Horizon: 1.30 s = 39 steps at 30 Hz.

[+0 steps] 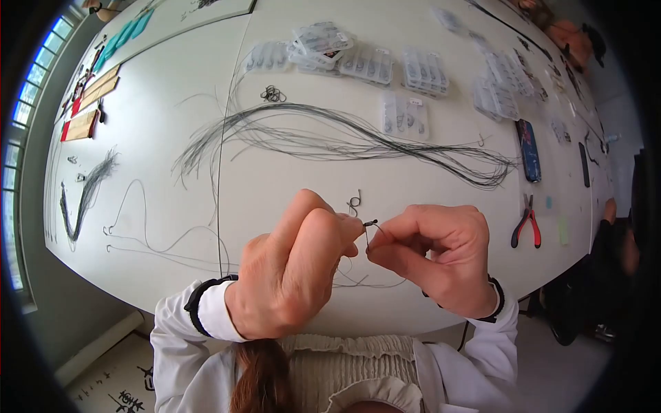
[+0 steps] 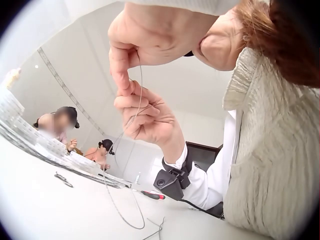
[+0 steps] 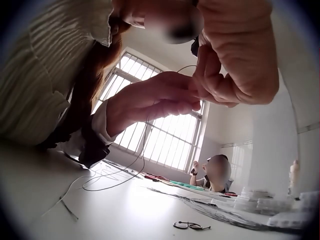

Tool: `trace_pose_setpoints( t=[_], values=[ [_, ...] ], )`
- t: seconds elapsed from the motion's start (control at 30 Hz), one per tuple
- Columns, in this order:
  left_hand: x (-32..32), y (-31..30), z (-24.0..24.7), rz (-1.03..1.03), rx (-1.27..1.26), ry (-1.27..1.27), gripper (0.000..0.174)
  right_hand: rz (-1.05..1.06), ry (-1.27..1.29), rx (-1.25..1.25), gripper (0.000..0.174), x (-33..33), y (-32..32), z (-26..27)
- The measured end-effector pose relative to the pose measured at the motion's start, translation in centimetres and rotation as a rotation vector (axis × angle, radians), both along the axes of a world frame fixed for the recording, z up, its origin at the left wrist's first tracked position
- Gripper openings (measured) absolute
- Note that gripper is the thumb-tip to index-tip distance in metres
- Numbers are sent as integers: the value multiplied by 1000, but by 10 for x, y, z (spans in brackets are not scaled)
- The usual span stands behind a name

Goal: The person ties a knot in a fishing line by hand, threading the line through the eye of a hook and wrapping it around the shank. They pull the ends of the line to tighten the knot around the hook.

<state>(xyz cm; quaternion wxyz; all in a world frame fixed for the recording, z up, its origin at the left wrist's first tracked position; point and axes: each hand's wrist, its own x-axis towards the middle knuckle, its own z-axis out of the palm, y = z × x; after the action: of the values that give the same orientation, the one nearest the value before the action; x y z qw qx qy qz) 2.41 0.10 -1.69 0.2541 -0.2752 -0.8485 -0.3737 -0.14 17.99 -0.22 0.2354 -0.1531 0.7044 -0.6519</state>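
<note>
In the head view the left hand [image 1: 292, 258] pinches a small dark hook-like piece [image 1: 370, 223] between thumb and finger. Facing it, the right hand [image 1: 441, 251] pinches a thin grey line [image 1: 369, 242] that curves up to that piece. The fingertips of both hands are close together. From the hands the line hangs in loose loops, seen in the left wrist view [image 2: 111, 200] and in the right wrist view [image 3: 142, 165]. Fingers cover part of the dark piece.
Beyond the hands lie small dark hooks [image 1: 354, 202], a long bundle of dark lines [image 1: 330, 124] and clear compartment boxes [image 1: 368, 63]. Red-handled pliers [image 1: 527, 224] and a blue case [image 1: 529, 151] are at right. Lines with hooks [image 1: 138, 241] lie at left. Other people sit around the table.
</note>
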Motion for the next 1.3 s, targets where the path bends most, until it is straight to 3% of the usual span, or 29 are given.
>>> trace_pose_setpoints(
  t=[0.07, 0.1, 0.17, 0.37, 0.5, 0.6, 0.67, 0.9, 0.97, 1.0, 1.07, 1.3],
  values=[
    [1, -1, 0, 48, -64, 7, 25, -80, 604, 137, 12, 4, -5, -3],
    [3, -1, 3, 48, -64, 5, 25, -80, 602, 137, 12, 6, -4, -3],
    [7, 1, 10, 90, -222, -23, 16, -107, 938, 246, 17, 8, -3, -4],
    [8, 1, 11, -53, -293, 3, 17, -136, 1232, 290, 21, 2, 1, -3],
    [8, -1, 15, -133, -297, -33, 15, -144, 1213, 265, 22, -1, 3, -1],
    [7, 1, 14, -146, -236, -55, 15, -145, 1121, 248, 18, -3, 4, 4],
    [6, 1, 15, -151, -220, -54, 14, -131, 892, 283, 11, -4, 4, 9],
    [9, -1, 14, -95, -129, -88, 12, -108, 530, 165, 4, -6, 5, 11],
    [9, -1, 13, -100, -148, -23, 13, -19, 234, 119, 4, -7, 7, 13],
    [9, -1, 13, -102, -148, -22, 13, -21, 235, 119, 4, -8, 8, 11],
    [9, -2, 13, -141, -89, -28, 13, 54, -7, -19, 3, -10, 9, 7],
    [9, -1, 13, -93, -90, -6, 14, 135, -246, -115, 3, -14, 12, 9]
  ],
)
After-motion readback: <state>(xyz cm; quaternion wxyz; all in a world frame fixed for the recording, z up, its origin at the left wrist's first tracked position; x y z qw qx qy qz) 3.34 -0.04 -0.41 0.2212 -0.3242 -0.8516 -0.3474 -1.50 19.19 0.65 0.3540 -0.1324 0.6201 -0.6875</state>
